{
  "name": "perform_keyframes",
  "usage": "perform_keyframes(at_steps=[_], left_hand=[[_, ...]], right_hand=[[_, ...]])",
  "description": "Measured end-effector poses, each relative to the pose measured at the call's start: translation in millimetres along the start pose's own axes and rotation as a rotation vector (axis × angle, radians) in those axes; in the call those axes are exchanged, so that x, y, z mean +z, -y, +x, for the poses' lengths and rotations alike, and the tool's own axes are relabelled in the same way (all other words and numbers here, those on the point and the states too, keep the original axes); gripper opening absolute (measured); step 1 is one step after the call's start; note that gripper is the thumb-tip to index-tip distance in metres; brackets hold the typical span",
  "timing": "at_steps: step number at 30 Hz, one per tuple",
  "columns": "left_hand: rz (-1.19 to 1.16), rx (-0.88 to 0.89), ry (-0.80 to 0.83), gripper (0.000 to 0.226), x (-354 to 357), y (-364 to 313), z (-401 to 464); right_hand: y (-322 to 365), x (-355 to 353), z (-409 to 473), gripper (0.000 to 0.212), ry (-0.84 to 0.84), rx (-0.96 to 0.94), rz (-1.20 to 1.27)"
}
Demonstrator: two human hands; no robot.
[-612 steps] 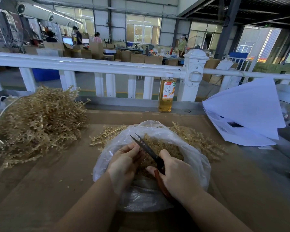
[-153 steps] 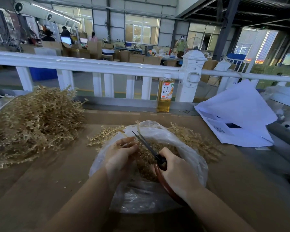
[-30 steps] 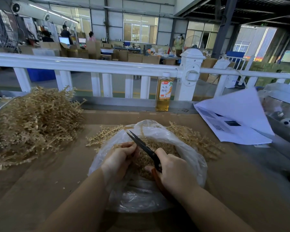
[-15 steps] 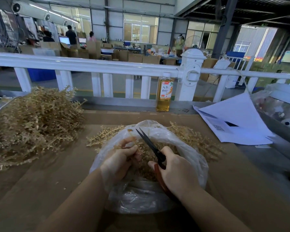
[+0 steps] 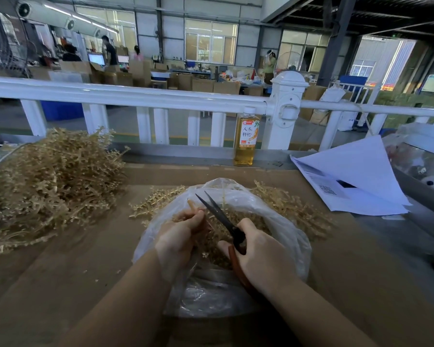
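Observation:
A clear plastic bag (image 5: 293,236) lies open on the brown cardboard-covered table (image 5: 60,284), filled with small tan plastic pieces (image 5: 256,221). Over its mouth my left hand (image 5: 178,241) pinches a tan plastic sprig (image 5: 192,205) that sticks up past my fingers. My right hand (image 5: 263,259) grips black-bladed scissors (image 5: 221,216) with red-brown handles. The blades are slightly apart and point up-left, right beside the sprig.
A big heap of tan plastic sprigs (image 5: 48,181) covers the table's left side; smaller bunches (image 5: 293,209) lie behind the bag. A drink bottle (image 5: 246,139) stands by the white railing (image 5: 135,96). White paper sheets (image 5: 356,181) lie at right.
My hands stayed over the bag. The scissors' blades swung slightly and opened a little next to the sprig in my left hand. The white papers shifted in the view.

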State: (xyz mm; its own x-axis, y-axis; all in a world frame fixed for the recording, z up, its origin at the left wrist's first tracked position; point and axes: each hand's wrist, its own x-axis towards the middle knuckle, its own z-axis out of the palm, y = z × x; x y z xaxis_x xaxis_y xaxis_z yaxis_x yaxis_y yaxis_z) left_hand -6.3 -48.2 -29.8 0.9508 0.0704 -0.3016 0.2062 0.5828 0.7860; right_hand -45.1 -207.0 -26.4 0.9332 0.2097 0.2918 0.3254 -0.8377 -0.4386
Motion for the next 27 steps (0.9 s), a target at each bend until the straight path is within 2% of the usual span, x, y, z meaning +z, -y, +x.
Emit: perform_keyframes(at_steps=[7,27], left_hand=[[0.019,-0.028,0.008,0.020,0.4,-4.0,1.0],[0.013,-0.078,0.119,0.015,-1.6,-6.7,-1.3]], right_hand=[[-2.3,0.6,-0.8,0.031,0.053,-0.049,-0.018],[3.2,0.0,2.5,0.030,0.040,-0.111,-0.061]])
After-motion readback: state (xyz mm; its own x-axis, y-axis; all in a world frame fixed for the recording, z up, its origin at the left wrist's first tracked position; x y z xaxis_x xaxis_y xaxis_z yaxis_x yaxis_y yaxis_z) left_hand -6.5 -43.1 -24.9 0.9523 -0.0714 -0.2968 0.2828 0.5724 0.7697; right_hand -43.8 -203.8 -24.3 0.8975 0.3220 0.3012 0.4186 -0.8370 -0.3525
